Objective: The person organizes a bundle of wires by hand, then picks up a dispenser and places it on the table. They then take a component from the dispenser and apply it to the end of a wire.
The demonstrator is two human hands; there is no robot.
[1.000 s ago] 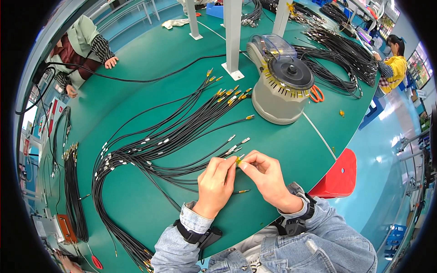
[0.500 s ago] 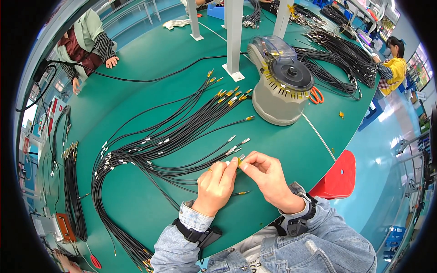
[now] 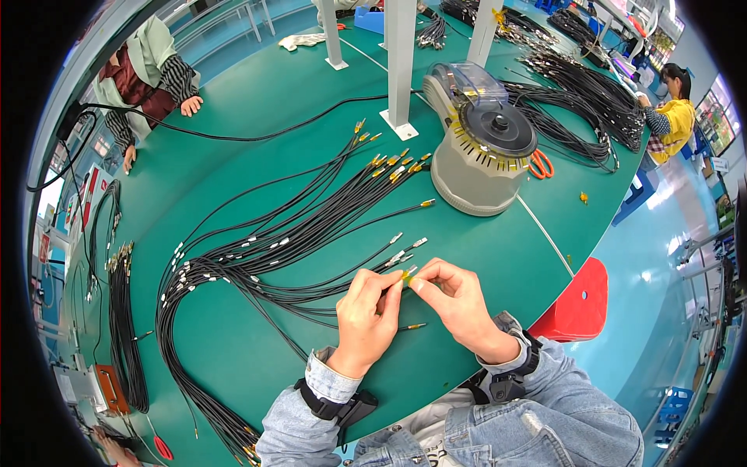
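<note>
Both hands meet over the green table, close to its front edge. My left hand [image 3: 364, 315] is closed in a pinch on a black cable's end, with most of that cable hidden behind the fingers. A small metal connector [image 3: 412, 269] with a bit of yellow tape [image 3: 405, 278] shows between the fingertips. My right hand [image 3: 457, 307] pinches at the tape from the other side, thumb against forefinger. Left of the hands spreads a bundle of black cables [image 3: 233, 268] with white labels. Many of its far ends carry yellow tape.
A round grey tape dispenser [image 3: 478, 179] with yellow strips stands behind my hands. Near it are orange-handled scissors [image 3: 541, 164] and grey posts [image 3: 401, 70]. More cables [image 3: 576, 101] lie far right. A red stool [image 3: 582, 303] stands beside the table. Two people are across the table.
My left fingers have shifted their grip, the forefinger drawing back and the thumb now showing beside the connector. My right hand has barely moved.
</note>
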